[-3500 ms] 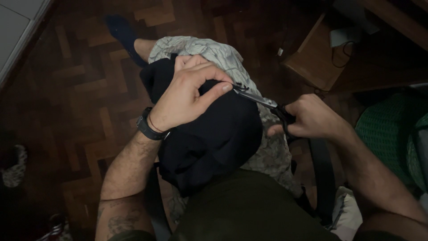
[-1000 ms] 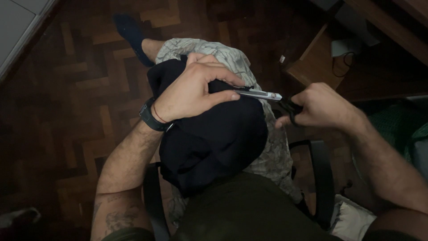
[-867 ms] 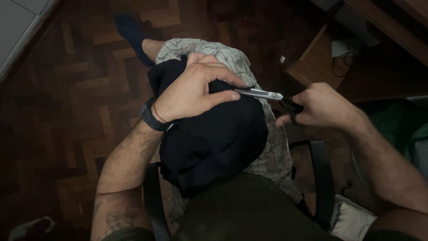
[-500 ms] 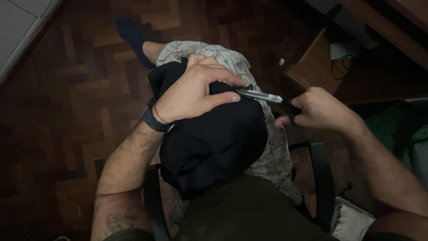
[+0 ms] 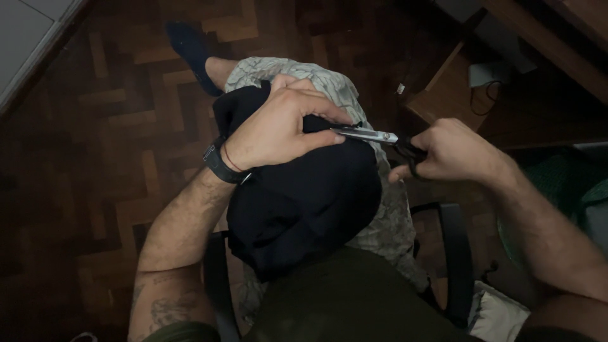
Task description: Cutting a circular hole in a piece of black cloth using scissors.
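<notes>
1. Head view: a black cloth (image 5: 297, 196) is seen bunched over the lap, on patterned grey trousers (image 5: 386, 215), above a parquet floor (image 5: 95, 126).
2. The cloth is pinned down by the left hand (image 5: 278, 130), whose fingers (image 5: 316, 117) are curled over its top edge and grasp the fabric; a dark watch (image 5: 218, 164) is worn at that wrist.
3. Scissors (image 5: 373, 135) are gripped by the right hand (image 5: 449, 152), clenched around the dark handles; the metal blades are laid against the cloth edge just beside the left fingertips, nearly closed as far as can be told.
4. The step in hand is judged to be cutting along the cloth's edge. A steady hold, with fingertips kept off the blade line, would be called for next.
5. No packages, labels or signs can be made out. Only a brown wooden shelf (image 5: 443, 95) with a pale box and cable, and something green (image 5: 557, 190) at right, are seen.
</notes>
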